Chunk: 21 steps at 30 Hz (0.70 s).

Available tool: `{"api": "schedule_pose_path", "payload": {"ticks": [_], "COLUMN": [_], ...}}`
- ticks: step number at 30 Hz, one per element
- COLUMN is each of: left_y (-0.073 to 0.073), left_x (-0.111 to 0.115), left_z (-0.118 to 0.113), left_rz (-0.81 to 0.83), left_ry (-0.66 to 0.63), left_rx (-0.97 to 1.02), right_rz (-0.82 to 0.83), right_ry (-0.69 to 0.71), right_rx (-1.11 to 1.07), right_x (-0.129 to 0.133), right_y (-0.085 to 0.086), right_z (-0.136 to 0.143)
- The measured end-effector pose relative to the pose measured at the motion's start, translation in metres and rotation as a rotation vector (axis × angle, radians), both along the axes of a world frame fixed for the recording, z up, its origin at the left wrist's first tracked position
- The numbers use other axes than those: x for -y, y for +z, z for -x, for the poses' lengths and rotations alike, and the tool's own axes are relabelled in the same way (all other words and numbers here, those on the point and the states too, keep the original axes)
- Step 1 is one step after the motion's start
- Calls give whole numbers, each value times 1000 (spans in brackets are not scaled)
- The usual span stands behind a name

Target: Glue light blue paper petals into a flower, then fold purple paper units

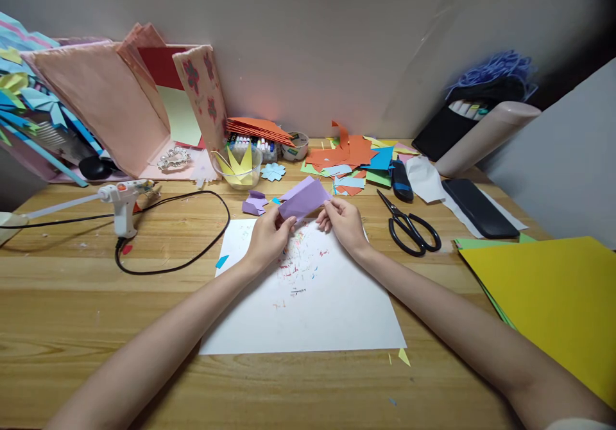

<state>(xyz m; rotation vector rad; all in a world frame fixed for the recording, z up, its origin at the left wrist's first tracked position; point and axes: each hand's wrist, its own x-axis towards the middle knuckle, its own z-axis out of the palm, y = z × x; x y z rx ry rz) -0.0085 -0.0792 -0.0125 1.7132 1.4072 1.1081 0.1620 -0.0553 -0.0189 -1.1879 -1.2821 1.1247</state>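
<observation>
Between both hands, over a white sheet [337, 301] flecked with coloured marks, is a folded piece of purple paper [305, 197]. My left hand [270, 234] pinches its lower left end, thumb in front. The right end is held by the fingertips of my right hand [342, 223], the other fingers curled in. A smaller purple paper scrap [255, 203] lies just left of the held piece, at the sheet's far edge. Black-handled scissors [410, 226] lie spread on the table to the right of my right hand.
A white glue gun [124, 208] stands at left, its black cord looping toward the sheet. Behind are a plastic cup with a yellow paper crown [239, 167], a blue paper flower [273, 171] and orange scraps [344, 154]. A phone [479, 208] and yellow paper [553, 289] lie right.
</observation>
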Motion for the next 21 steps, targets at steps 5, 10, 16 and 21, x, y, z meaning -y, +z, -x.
{"api": "schedule_pose_path", "payload": {"ticks": [5, 10, 16, 21], "left_y": [-1, -3, -2, 1], "left_x": [-1, -2, -2, -1], "left_z": [1, 2, 2, 2], "left_rz": [9, 33, 52, 48], "left_ry": [18, 19, 6, 9], "left_rx": [30, 49, 76, 65], "right_rz": [-12, -33, -41, -10], "right_ry": [-42, -81, -55, 10], "right_rx": [-47, -77, -72, -36], "right_x": [-3, -6, -6, -4], "right_y": [-1, -5, -4, -2], "right_z": [-2, -4, -4, -3]}}
